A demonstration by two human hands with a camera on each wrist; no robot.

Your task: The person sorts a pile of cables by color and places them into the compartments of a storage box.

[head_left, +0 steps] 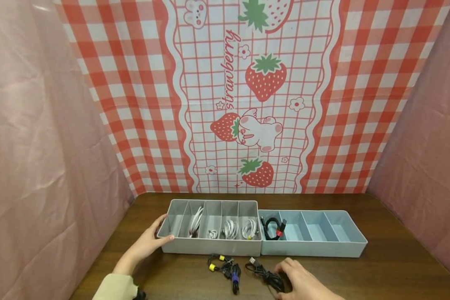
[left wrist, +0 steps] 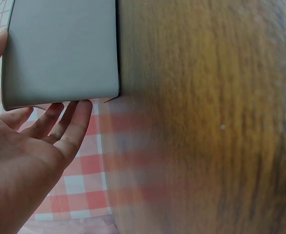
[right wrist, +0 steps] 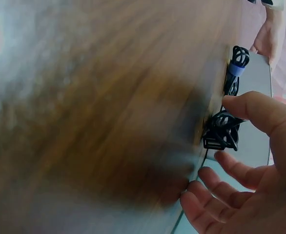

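My left hand [head_left: 150, 239] holds the left end of a grey divided organizer box [head_left: 210, 246], its thumb at the front rim. In the left wrist view, the fingertips touch the end wall of the box. My right hand [head_left: 298, 279] is at the right end of a bundled black USB cable [head_left: 264, 273] on the table. Thumb and fingers are spread apart around the bundle in the right wrist view, which shows the cable coil [right wrist: 222, 130] between them. Left of it lie a black cable with a purple band [head_left: 235, 278] and one with yellow bands [head_left: 216, 266].
Coiled white cables [head_left: 230, 229] sit in several compartments of the grey box. A light blue divided box [head_left: 311, 248] stands against its right end, with a black cable with a red tie [head_left: 273, 229] in its leftmost compartment. A checked strawberry cloth [head_left: 247, 125] hangs behind the wooden table [head_left: 393, 258].
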